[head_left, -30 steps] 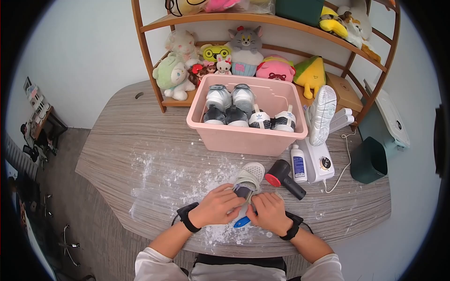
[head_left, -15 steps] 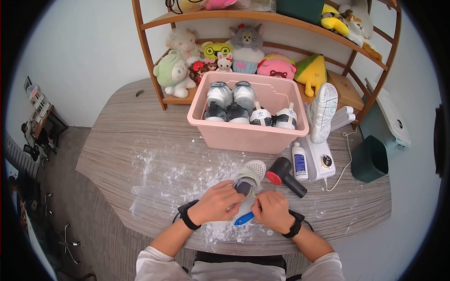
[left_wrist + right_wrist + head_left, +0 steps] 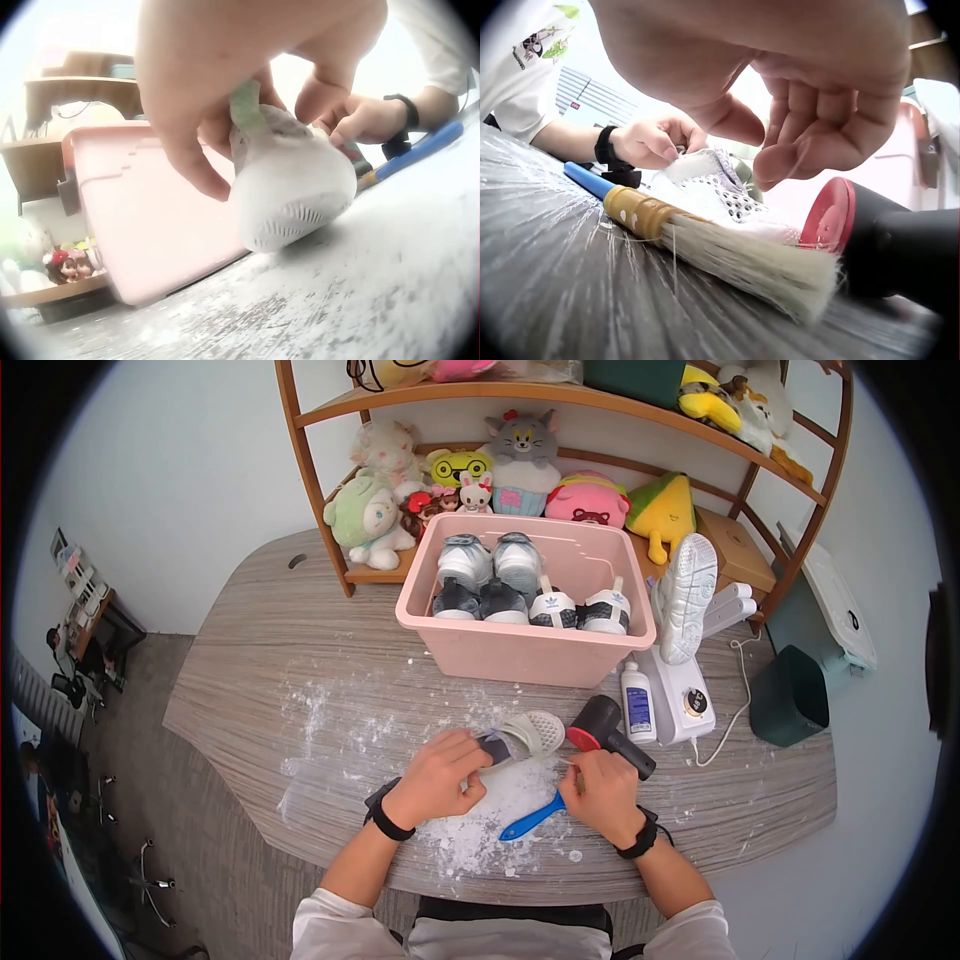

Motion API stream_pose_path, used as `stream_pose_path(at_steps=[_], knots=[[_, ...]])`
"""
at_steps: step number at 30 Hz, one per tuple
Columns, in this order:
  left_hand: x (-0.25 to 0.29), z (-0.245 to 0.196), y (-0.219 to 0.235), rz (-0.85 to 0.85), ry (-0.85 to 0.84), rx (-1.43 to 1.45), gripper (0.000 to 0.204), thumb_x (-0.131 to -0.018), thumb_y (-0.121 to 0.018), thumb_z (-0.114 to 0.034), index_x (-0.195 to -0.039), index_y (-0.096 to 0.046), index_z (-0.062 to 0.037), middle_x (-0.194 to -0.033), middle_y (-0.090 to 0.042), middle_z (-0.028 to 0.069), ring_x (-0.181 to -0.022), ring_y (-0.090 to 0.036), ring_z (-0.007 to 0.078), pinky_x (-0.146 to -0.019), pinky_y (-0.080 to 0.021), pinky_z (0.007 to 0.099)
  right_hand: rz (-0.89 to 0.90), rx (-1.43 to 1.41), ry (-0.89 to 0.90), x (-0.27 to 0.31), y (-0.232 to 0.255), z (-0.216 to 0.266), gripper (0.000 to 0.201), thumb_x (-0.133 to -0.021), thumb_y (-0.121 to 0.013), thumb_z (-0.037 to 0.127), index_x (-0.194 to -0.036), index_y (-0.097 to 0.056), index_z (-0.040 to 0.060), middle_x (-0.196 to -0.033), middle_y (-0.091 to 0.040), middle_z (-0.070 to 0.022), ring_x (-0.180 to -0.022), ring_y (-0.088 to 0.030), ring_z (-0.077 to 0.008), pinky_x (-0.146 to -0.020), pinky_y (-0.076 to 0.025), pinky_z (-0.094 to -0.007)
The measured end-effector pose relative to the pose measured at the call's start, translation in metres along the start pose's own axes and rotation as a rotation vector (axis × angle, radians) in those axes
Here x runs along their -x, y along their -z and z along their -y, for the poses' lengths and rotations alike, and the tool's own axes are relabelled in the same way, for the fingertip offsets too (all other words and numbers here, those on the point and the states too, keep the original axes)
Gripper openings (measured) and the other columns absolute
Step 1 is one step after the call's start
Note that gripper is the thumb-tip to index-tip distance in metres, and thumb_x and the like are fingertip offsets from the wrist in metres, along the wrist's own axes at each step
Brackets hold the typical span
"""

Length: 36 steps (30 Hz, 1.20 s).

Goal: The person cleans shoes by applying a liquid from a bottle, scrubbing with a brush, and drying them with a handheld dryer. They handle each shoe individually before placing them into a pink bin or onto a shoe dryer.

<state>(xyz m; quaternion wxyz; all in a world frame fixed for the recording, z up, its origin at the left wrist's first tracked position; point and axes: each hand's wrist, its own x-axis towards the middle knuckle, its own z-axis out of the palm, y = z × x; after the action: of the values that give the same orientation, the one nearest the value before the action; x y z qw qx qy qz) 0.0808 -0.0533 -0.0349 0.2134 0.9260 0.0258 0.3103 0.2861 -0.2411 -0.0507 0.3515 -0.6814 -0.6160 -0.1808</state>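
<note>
A pale shoe point(image 3: 545, 730) lies on the table, its perforated toe pointing right. My left hand point(image 3: 440, 778) grips its heel end; in the left wrist view, fingers curl around the shoe point(image 3: 292, 187) beside a green tab point(image 3: 247, 109). My right hand point(image 3: 603, 792) is just right of the toe, thumb and finger together on a thin pale strand point(image 3: 802, 155); whether it is a lace or a bristle I cannot tell. Below, between the hands, lies a blue-handled brush point(image 3: 532, 817), its pale bristles point(image 3: 757, 262) below the right hand in the right wrist view.
A dark hairdryer point(image 3: 625, 750) with a red end lies right of the shoe. Behind stand a pink bin point(image 3: 520, 655) of shoes, a white bottle point(image 3: 637, 705) and a white device point(image 3: 680, 700) holding a shoe point(image 3: 688, 600). White residue marks the tabletop point(image 3: 330, 710).
The shoe has turned so that its toe points right instead of away from me. My left hand has moved left with the heel, my right hand slightly right and up, exposing more of the brush.
</note>
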Motion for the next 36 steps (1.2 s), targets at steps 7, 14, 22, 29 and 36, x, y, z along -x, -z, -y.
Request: stream_pose_path(at_steps=[7, 14, 22, 29, 36], knots=[[-0.004, -0.008, -0.003, -0.039, -0.003, -0.053, 0.024, -0.076, -0.077, -0.012, -0.097, -0.071, -0.0034, -0.081, -0.067, 0.0122, -0.082, -0.067, 0.0316, -0.082, -0.055, 0.0404, 0.003, -0.068, 0.071, 0.001, 0.0, 0.003, 0.014, -0.073, -0.072, 0.005, -0.081, -0.06, 0.0069, -0.069, -0.06, -0.0061, -0.06, -0.061, -0.0252, -0.056, -0.047, -0.0366], [0.002, -0.013, -0.023, -0.16, 0.121, -0.161, 0.026, -0.08, -0.084, -0.022, -0.098, -0.074, -0.006, -0.087, -0.073, 0.0082, -0.077, -0.071, 0.0273, -0.077, -0.055, 0.0374, -0.06, -0.16, 0.165, -0.005, 0.011, 0.007, 0.016, -0.072, -0.073, 0.003, -0.083, -0.062, 0.0056, -0.069, -0.06, -0.0066, -0.059, -0.059, -0.026, -0.056, -0.045, -0.0368], [0.001, -0.017, -0.019, -0.071, -0.047, -0.162, 0.025, -0.083, -0.079, -0.018, -0.108, -0.076, -0.0151, -0.114, -0.073, -0.0009, -0.085, -0.069, 0.0167, -0.081, -0.052, 0.0332, -0.18, -0.066, 0.059, -0.009, 0.013, 0.001, 0.017, -0.072, -0.073, -0.001, -0.084, -0.061, 0.0035, -0.071, -0.061, -0.0096, -0.059, -0.06, -0.0289, -0.056, -0.046, -0.0376], [0.001, -0.02, -0.017, -0.013, -0.125, -0.102, 0.023, -0.082, -0.075, -0.012, -0.105, -0.077, -0.0149, -0.128, -0.07, -0.0002, -0.096, -0.067, 0.0125, -0.092, -0.047, 0.0346, -0.161, -0.048, -0.013, -0.002, 0.008, -0.004, 0.017, -0.072, -0.073, -0.001, -0.082, -0.061, 0.0044, -0.071, -0.061, -0.0095, -0.058, -0.06, -0.0286, -0.054, -0.046, -0.0376], [0.001, -0.023, -0.017, 0.013, -0.144, -0.111, 0.026, -0.079, -0.075, -0.011, -0.105, -0.076, -0.0127, -0.137, -0.067, 0.0007, -0.09, -0.066, 0.0136, -0.094, -0.046, 0.035, -0.023, -0.189, 0.226, 0.0, 0.0, 0.004, 0.017, -0.077, -0.077, 0.007, -0.081, -0.061, 0.0062, -0.066, -0.057, -0.0053, -0.055, -0.056, -0.0239, -0.052, -0.043, -0.0353]])
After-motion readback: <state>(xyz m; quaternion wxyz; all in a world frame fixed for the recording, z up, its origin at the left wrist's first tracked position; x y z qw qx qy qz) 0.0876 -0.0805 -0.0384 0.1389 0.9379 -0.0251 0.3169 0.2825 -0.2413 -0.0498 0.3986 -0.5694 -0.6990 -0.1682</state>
